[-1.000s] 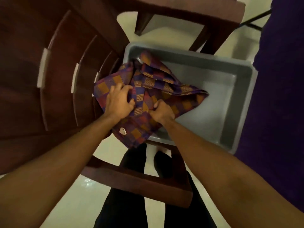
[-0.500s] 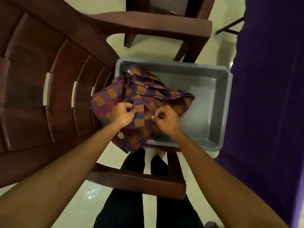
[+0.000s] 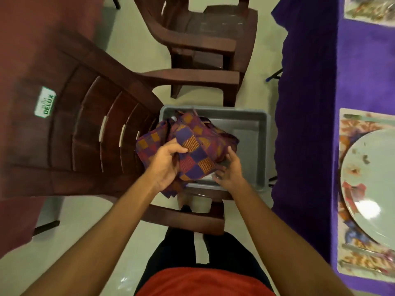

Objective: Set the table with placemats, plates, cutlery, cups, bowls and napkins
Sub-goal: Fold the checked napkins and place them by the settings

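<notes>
The fingers (image 3: 173,146) of the left hand (image 3: 165,167) are curled round a bundle of checked cloth napkins (image 3: 197,150), held just above the near left corner of a grey plastic tub (image 3: 261,133). The right hand (image 3: 232,170) is laid against the bundle's right edge; whether anything is pinched there cannot be told. The tub is seen resting on a brown plastic chair (image 3: 85,135) beside the purple-covered surface (image 3: 363,71). There a patterned placemat (image 3: 350,124) bearing a white plate (image 3: 372,178) is already laid, and a second placemat (image 3: 367,9) is glimpsed farther along. Napkins are judged the step in hand; no cups, bowls or cutlery can be made out.
</notes>
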Demonstrator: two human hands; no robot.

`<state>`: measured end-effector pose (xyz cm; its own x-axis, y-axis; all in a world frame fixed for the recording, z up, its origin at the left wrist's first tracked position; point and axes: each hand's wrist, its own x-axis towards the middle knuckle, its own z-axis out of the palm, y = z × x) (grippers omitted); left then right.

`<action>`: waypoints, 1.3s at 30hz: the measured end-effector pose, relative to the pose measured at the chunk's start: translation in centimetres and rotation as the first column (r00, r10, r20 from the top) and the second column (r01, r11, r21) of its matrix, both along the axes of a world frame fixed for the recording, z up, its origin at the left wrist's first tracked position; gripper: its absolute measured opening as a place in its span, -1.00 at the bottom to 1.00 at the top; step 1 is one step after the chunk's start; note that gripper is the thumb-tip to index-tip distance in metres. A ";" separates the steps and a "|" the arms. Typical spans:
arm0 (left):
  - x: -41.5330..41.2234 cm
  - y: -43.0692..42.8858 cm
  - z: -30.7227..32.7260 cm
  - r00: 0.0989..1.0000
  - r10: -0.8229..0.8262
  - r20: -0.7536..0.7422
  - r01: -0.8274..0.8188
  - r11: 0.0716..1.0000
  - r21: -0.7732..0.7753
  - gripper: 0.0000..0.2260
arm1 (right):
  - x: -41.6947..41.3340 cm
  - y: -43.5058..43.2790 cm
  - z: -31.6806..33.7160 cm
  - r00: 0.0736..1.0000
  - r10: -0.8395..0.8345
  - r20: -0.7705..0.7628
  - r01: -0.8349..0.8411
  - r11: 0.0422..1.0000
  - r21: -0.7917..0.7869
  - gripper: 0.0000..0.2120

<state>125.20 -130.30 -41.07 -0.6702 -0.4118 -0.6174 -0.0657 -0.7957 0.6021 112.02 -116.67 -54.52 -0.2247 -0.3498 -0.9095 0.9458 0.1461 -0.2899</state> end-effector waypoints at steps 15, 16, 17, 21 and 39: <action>5.7 6.6 -1.6 0.993 0.073 -0.096 -0.019 0.880 0.474 -0.12 | -6.6 -1.2 13.5 0.887 0.036 -0.461 -0.285 0.828 -0.483 -0.62; 5.0 7.2 -1.6 0.993 0.063 -0.102 -0.006 0.875 0.484 -0.12 | -6.9 -1.0 14.3 0.874 0.049 -0.483 -0.317 0.811 -0.491 -0.65; 4.3 7.7 -1.6 0.992 0.060 -0.112 0.002 0.874 0.486 -0.12 | -7.3 -0.7 15.1 0.868 0.059 -0.493 -0.342 0.790 -0.508 -0.66; 1.8 8.7 -1.7 0.975 0.114 -0.193 0.003 0.854 0.520 -0.14 | -9.3 0.9 17.3 0.898 0.059 -0.437 -0.338 0.729 -0.595 -0.58; -2.3 4.6 0.7 0.995 0.051 0.083 -0.049 0.999 -0.020 -0.65 | -14.1 5.6 14.2 0.808 0.360 -0.467 -0.301 0.933 0.199 -0.52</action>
<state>122.90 -125.67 -40.34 -0.5947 -0.4550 -0.6628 -0.0770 -0.7884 0.6103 97.95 -111.09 -40.29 -0.5374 -0.3886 -0.7485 0.5730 0.4829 -0.6622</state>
